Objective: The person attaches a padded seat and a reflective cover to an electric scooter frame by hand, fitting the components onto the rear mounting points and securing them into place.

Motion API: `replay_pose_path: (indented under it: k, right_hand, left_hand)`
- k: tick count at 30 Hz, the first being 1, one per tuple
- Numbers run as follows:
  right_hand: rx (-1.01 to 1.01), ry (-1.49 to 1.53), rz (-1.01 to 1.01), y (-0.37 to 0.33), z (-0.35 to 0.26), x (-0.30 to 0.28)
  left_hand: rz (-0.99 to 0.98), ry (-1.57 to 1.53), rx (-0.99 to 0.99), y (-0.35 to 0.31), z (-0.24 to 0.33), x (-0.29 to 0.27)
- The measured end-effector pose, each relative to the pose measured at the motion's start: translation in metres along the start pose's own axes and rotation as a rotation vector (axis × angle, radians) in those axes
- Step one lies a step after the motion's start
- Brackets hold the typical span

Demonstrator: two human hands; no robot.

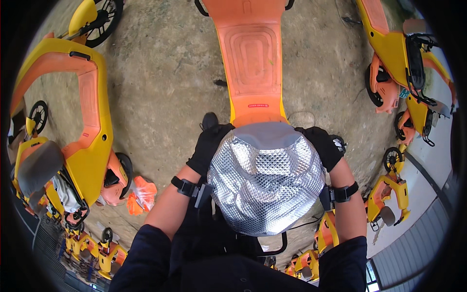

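Note:
A silver, quilted reflective seat cover (265,194) lies over most of the grey seat (267,135) of an orange and yellow scooter (250,53) in front of me. The seat's front end shows bare grey. My left hand (210,145), in a black glove, is closed on the cover's left front edge. At the right front edge my right hand (322,146), gloved alike, is closed on the cover too. The fingertips of both hands are partly hidden at the seat's sides. Crinkles run across the cover, and its rear part hangs loosely rounded toward me.
Another orange and yellow scooter (92,121) with a dark seat stands at the left, an orange plastic bag (142,193) on the ground beside it. More scooters (399,63) line the right side and the space behind me. The floor (160,78) is rough, stained concrete.

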State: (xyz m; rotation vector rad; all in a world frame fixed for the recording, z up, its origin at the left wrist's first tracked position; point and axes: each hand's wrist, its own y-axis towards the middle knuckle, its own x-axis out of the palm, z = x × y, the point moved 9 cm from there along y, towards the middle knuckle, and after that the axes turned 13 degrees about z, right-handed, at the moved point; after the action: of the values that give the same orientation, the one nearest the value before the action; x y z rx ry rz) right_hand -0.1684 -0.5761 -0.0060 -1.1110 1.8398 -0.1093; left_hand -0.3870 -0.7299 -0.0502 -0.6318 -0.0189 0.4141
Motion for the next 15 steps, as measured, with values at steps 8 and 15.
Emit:
replay_pose_path:
  k: [8, 15]
  right_hand:
    - [-0.104, -0.210, -0.133, 0.001, -0.016, 0.003]
    - [0.466, 0.278, 0.235, -0.025, 0.008, -0.015]
  left_hand:
    - [-0.019, -0.060, -0.112, 0.007, -0.043, 0.009]
    - [-0.020, 0.099, 0.001, -0.001, -0.032, 0.007]
